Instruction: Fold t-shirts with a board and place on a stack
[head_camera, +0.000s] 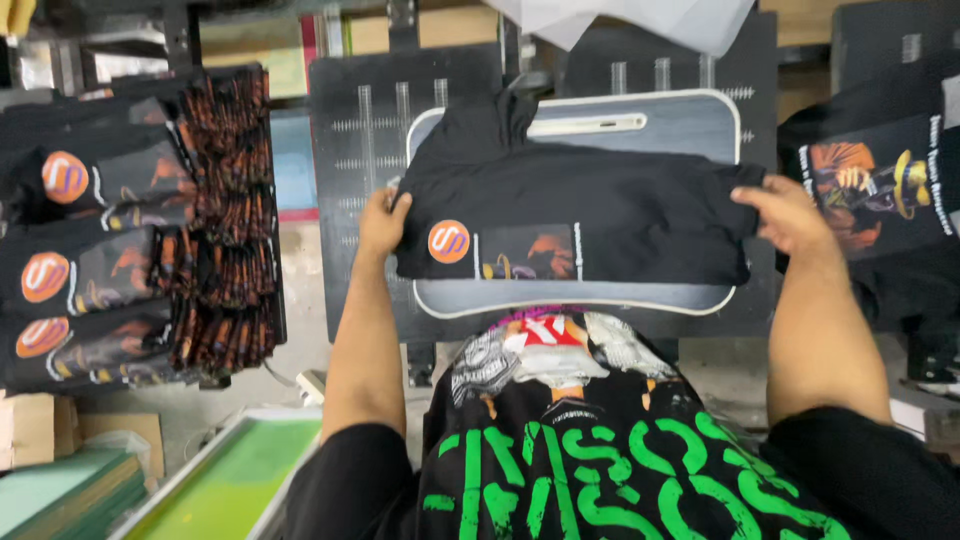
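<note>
A person's left hand and right hand each pinch an opposite end of a folded black T-shirt lying across a grey printing platen, its round orange sticker facing up at the near left corner. To handle it well, both grips should stay level and taut so the folds hold square. A stack of folded black shirts with matching stickers rests on the surface to the left.
</note>
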